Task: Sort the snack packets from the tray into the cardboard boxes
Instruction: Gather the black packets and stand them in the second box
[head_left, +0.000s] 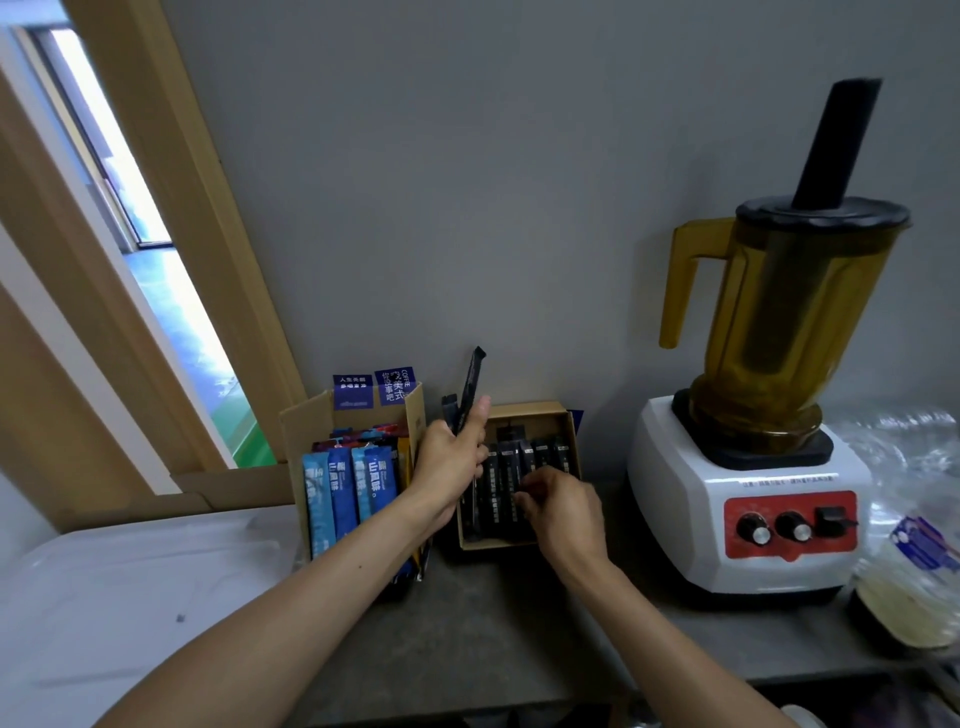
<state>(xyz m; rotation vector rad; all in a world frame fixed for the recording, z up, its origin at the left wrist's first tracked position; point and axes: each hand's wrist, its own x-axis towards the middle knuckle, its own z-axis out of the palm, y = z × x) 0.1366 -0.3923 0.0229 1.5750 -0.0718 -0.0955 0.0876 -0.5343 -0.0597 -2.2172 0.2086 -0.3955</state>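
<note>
black packets (470, 387) gripped upright in raised left hand (448, 465)

Daylight comes in through the window (156, 291) on the left, and its panes are blown out to white. The rest is fairly dim, and the grey wall (467, 182) darkens toward the upper corners. Soft shadows lie under the box (493, 544) and the blender (748, 519). The white tray (130, 597) looks washed out, with little detail. Small glints sit on the blender jar and the plastic bag (909, 457). The black packets (498, 488) merge into one dark mass, their print unreadable. The left hand (449, 467) is slightly blurred. The wide lens slants the window frame and tilts the blender, and the edges are soft.
</note>
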